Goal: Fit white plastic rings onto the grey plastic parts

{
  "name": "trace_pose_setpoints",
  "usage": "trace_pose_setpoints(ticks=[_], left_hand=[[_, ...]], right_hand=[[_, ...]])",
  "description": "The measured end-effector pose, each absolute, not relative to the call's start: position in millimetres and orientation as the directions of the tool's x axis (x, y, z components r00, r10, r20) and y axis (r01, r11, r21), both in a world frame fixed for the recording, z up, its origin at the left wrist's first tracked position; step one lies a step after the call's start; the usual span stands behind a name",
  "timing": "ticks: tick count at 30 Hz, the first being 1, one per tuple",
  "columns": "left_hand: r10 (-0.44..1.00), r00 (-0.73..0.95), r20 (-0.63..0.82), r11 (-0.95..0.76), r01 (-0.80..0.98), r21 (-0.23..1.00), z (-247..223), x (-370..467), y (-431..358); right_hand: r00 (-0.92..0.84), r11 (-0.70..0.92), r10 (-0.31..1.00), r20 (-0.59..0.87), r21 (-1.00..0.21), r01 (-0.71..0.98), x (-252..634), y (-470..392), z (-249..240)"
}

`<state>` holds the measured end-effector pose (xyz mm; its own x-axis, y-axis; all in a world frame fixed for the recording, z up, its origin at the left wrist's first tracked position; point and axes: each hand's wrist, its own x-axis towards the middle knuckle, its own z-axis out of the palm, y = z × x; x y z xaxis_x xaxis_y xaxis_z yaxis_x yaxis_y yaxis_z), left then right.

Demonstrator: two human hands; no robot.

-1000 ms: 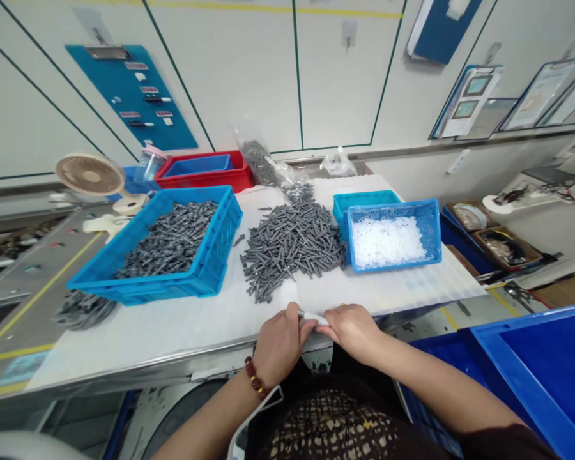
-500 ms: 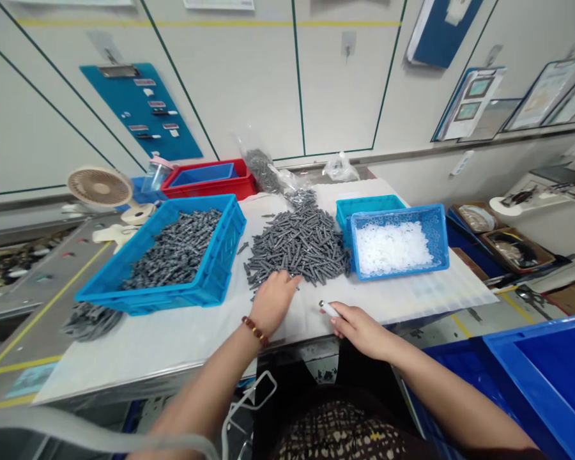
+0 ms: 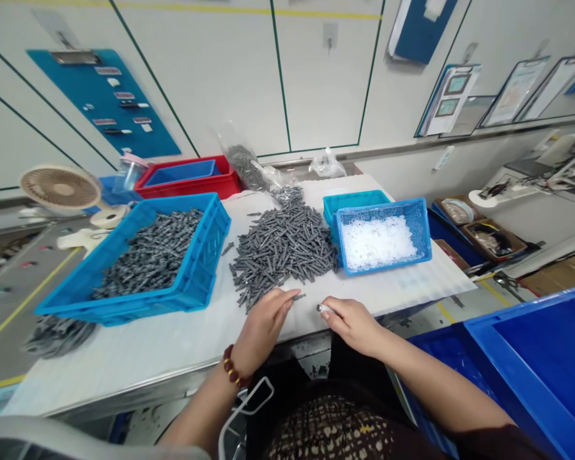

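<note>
Grey peg and white tool held apart
The peg is pinched by the left hand near the pile; the tool is gripped in the right hand, fingers curled.

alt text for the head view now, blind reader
A left hand holds a small grey part and a right hand a short white object near the edge of a white-covered table. Beyond them, a heap of grey parts lies between a blue crate holding more and a blue bin of small white pieces.
</note>
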<state>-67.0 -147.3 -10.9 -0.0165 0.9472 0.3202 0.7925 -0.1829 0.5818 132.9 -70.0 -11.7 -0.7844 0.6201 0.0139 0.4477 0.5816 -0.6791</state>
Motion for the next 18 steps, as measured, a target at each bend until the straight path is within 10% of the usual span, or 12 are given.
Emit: trace_pose_setpoints(ticks=[5,18], left_hand=[[0.95,-0.195,0.245,-0.074,0.62,0.781,-10.9,-50.5,-174.5],[0.933,0.061,0.355,-0.277,0.752,0.598,-12.1,-40.1,-184.1]], right_hand=[[-0.797,0.651,0.604,0.017,-0.588,0.48,135.7,-73.3,-7.6],[-0.857,0.833,0.514,-0.037,-0.218,0.509,133.3,-87.8,9.0]])
